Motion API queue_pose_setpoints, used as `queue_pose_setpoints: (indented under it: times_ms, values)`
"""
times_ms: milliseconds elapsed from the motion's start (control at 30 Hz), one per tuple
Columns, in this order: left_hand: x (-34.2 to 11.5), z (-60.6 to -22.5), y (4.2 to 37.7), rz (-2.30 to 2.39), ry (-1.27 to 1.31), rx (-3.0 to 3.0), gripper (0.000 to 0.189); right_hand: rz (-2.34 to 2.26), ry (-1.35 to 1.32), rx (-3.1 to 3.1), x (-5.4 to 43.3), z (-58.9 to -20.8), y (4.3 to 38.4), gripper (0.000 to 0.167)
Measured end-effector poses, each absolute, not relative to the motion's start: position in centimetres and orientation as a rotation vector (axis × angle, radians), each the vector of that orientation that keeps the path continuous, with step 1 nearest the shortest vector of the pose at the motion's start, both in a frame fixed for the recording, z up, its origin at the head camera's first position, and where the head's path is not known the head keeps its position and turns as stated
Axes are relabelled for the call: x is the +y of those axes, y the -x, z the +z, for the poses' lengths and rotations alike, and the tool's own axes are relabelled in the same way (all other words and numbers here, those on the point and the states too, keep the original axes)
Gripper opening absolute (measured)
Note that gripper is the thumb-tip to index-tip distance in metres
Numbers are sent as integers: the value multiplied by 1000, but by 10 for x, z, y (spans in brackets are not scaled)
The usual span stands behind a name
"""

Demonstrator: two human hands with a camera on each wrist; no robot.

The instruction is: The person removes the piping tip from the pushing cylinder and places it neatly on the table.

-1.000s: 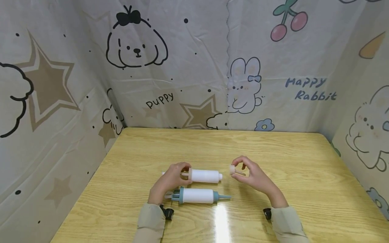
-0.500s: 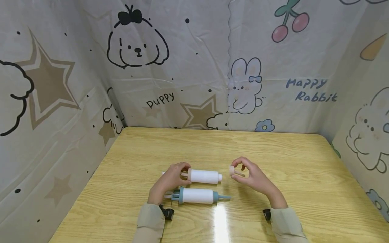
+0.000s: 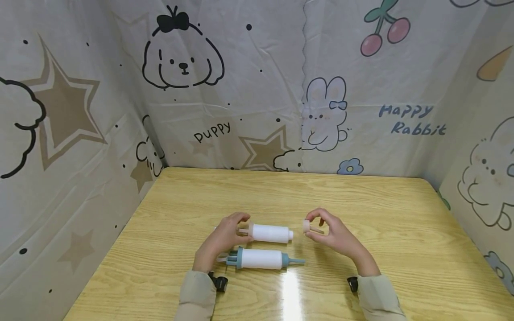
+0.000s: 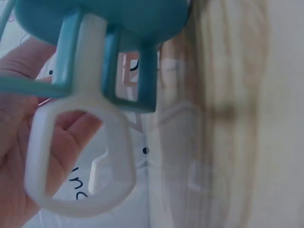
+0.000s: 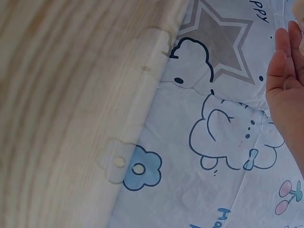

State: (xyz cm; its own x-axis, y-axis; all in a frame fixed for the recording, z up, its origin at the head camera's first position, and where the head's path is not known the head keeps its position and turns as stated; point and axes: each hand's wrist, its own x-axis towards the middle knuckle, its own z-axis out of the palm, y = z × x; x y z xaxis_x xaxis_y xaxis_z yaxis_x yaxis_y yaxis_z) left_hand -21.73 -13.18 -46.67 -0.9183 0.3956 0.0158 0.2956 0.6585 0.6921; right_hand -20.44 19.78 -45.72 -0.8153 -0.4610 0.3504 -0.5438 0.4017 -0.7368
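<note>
My left hand (image 3: 225, 232) arches around the rear of a syringe with a white barrel (image 3: 271, 233) and a beige collar. Its fingertips stand slightly off the collar, while the thumb lies close below it. My right hand (image 3: 334, 232) pinches a small beige nozzle (image 3: 306, 226) between thumb and finger, its thin spout pointing right, just off the barrel's bare front end. Nearer me lies a second syringe with a white barrel (image 3: 262, 259) and teal ends. The left wrist view shows its white ring handle (image 4: 121, 156) close up, with the left hand (image 4: 42, 137) behind.
Everything lies on a wood-grain table (image 3: 385, 214). Printed cloth (image 3: 257, 89) with cartoon figures hangs behind the table and along both sides. A bright reflection crosses the front of the tabletop.
My left hand has shifted slightly left, and its finger has lifted off the beige collar. The right hand stays nearly still with the nozzle.
</note>
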Motion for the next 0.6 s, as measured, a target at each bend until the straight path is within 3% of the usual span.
queue_pose_setpoints:
  times_ms: [200, 600]
  values:
    - [-128, -458, 211, 1286, -658, 2860, 56, 1383, -908, -2554, 197, -458, 205, 26]
    - [-101, -449, 207, 1424, -1169, 2961, 49, 1428, -875, -2579, 188, -455, 202, 19]
